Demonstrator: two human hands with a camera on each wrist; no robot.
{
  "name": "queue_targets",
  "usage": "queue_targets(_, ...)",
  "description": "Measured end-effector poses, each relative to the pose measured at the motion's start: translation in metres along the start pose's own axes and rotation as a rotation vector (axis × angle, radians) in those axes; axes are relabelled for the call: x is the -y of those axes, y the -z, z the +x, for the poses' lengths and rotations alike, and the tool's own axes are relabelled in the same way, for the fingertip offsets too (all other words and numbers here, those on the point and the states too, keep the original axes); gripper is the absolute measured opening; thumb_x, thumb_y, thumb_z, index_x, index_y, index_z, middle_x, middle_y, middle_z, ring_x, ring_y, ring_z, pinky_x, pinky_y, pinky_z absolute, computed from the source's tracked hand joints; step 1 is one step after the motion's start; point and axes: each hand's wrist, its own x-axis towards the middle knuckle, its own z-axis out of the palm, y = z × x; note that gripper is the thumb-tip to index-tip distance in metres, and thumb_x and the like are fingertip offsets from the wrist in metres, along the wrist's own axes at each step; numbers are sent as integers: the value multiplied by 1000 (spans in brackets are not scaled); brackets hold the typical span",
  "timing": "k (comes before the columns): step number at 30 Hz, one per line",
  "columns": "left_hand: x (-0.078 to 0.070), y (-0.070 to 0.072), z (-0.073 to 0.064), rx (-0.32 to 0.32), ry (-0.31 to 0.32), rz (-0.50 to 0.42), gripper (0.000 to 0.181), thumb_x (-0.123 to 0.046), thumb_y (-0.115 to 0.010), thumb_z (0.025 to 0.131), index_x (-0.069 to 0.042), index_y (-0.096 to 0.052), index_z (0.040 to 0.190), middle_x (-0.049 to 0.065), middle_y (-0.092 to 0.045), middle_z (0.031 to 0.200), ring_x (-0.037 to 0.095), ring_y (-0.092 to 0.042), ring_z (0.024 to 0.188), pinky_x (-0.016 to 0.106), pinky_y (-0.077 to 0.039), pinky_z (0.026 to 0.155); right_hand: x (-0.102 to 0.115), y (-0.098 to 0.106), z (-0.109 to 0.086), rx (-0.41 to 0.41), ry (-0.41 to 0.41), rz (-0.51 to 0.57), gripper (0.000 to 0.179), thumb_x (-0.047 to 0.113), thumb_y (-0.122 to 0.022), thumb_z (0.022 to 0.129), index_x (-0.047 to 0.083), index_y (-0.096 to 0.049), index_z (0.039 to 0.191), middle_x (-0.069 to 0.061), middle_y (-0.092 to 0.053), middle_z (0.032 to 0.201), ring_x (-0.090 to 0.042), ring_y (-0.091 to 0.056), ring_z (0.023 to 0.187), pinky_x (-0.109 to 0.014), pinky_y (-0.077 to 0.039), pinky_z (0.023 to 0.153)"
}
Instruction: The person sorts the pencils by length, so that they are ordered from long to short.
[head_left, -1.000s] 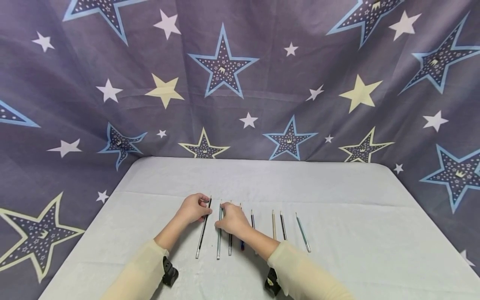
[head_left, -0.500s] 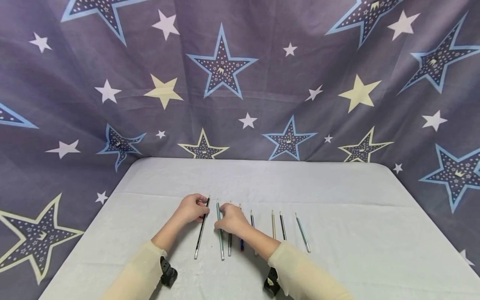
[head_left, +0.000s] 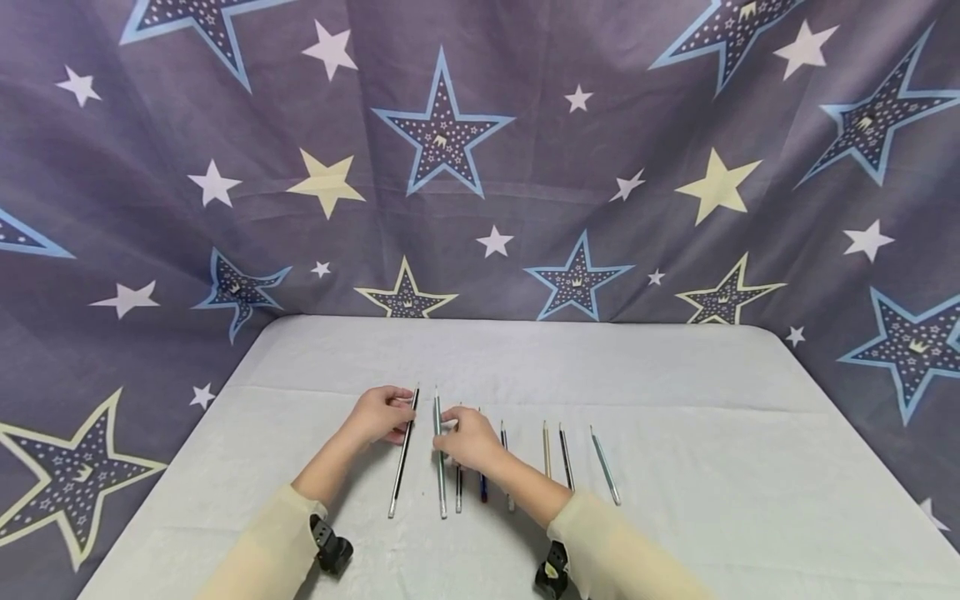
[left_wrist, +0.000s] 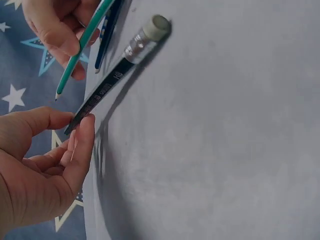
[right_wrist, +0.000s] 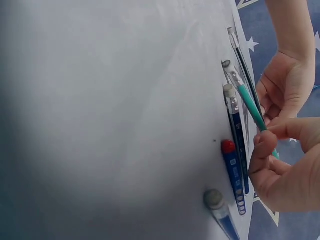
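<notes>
L hand point(head_left: 381, 414) & R hand point(head_left: 467, 437) each pinch one pencil over white tablecloth point(head_left: 675, 367).
L hand holds dark HB pencil point(left_wrist: 102, 90) btw thumb & fingers, nearer to its point; tip is directed away from the person, eraser toward. R hand holds green pencil point(right_wrist: 251, 106) in same manner, just to the right; both pencils are near, but not touching. I can't tell if their eraser ends touch the cloth. Beside green pencil, partly covered by R hand and R forearm point(head_left: 532, 487), lie approx. parallel: eraser-tipped dark pencil point(right_wrist: 239, 132), blue pencil w/ red end point(right_wrist: 232, 167), blue pencil w/ pale eraser point(right_wrist: 227, 224). Farther right: gold pencil point(head_left: 547, 450), black pencil point(head_left: 566, 454), slanted teal pencil point(head_left: 604, 465). Behind table hangs star-print curtain point(head_left: 525, 183).
</notes>
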Motion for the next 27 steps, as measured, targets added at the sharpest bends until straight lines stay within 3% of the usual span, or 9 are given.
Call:
queue_targets(4, -1, -1, 0, 11, -6, -30, 40, -3, -58, 83, 7, -54, 121, 13, -62, 95, 14, -60, 67, 30, -61, 59, -1, -1, 0, -10, 23, 74, 38, 8, -62, 82, 0, -56, 119, -1, -55, 62, -13, -54, 46, -24, -52, 43)
queue_targets(9, -3, -1, -1, 30, 9, -72, 41, -5, -59, 83, 5, -53, 123, 11, -62, 94, 14, -62, 68, 31, -61, 58, -1, -3, 0, -6, 12, 147, 38, 7, -62, 83, 0, -56, 119, -4, -60, 70, -13, -59, 51, -27, -58, 50)
queue_targets(17, -8, -1, -4, 39, 24, -104, 45, -9, -62, 84, 0, -53, 127, 8, -62, 93, 15, -63, 69, 33, -61, 61, 1, 0, 0, 29, -33, 257, 38, 5, -61, 85, -1, -54, 121, -8, -60, 80, -14, -59, 56, -27, -59, 51)
queue_targets(27, -16, -3, -3, 29, -10, -159, 45, -10, -64, 84, 0, -52, 127, 8, -63, 94, 15, -64, 73, 33, -61, 66, 1, 9, 1, 28, -50, 290, 40, 5, -62, 85, -2, -52, 124, -10, -60, 81, -14, -58, 55, -31, -60, 55)
